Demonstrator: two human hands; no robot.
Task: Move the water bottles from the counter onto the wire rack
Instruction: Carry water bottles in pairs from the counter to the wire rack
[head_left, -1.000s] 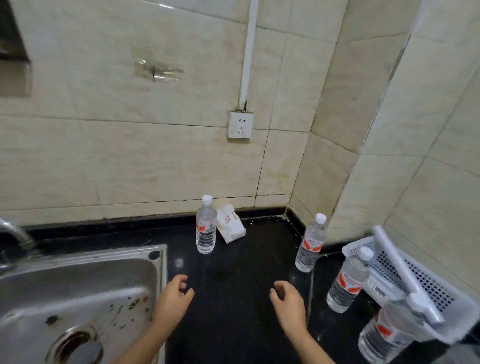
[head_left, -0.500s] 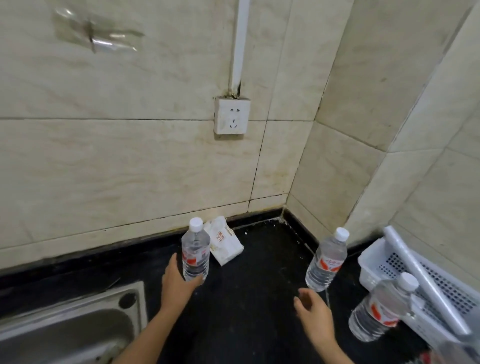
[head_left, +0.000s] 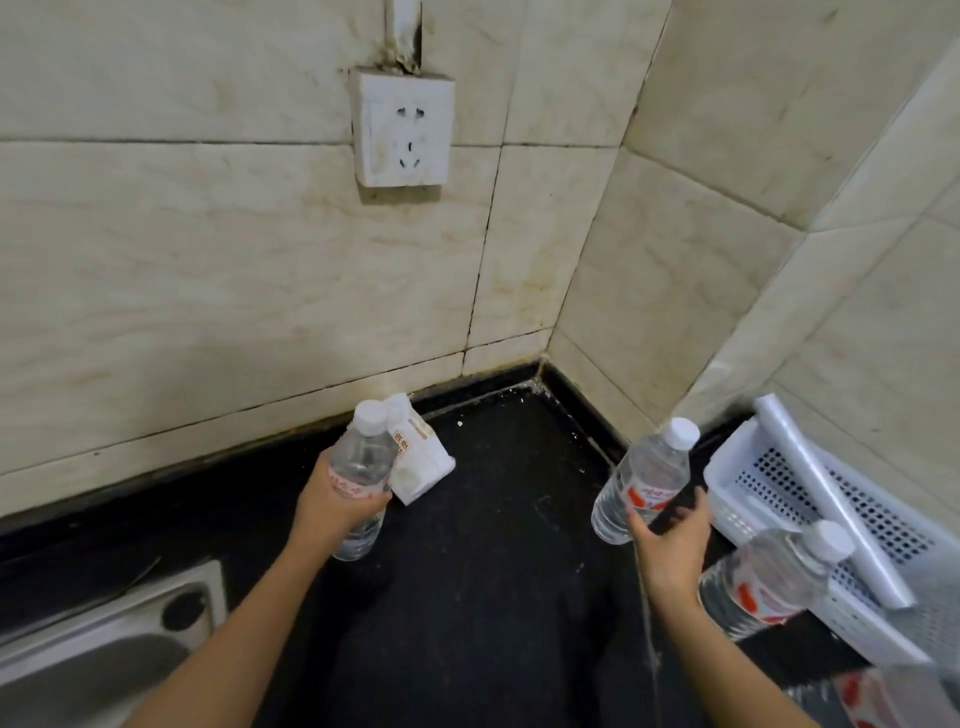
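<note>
- Left-held bottle (head_left: 361, 467), clear with a white cap and red label, sat in the left hand (head_left: 332, 506); the fingers wrapped its middle in a firm hold; cap above the grip, base below it, near the black counter (head_left: 493, 571); whether the base touched the counter could not be told
- Right-side bottle (head_left: 647, 475), same kind, leaned with its cap away from the right hand (head_left: 670, 540); the thumb lay on its label and the fingers curved round its far side, a dark gap showing between them and the bottle; whether that grip had closed could not be told
- 1 more bottle (head_left: 769, 587) lay just to the outer side of the right wrist; a blurred 4th bottle (head_left: 883, 696) lay nearer the person
- White tissue pack (head_left: 421, 462) sat right behind the left grip, against the held bottle
- White perforated basket (head_left: 737, 467) stood just beyond the right hand's fingers, a white rod (head_left: 831, 499) slanting across it
- Steel sink (head_left: 104, 649) lay to the outer side of the left forearm
- Wall socket (head_left: 400, 130) hung high above the left grip
</note>
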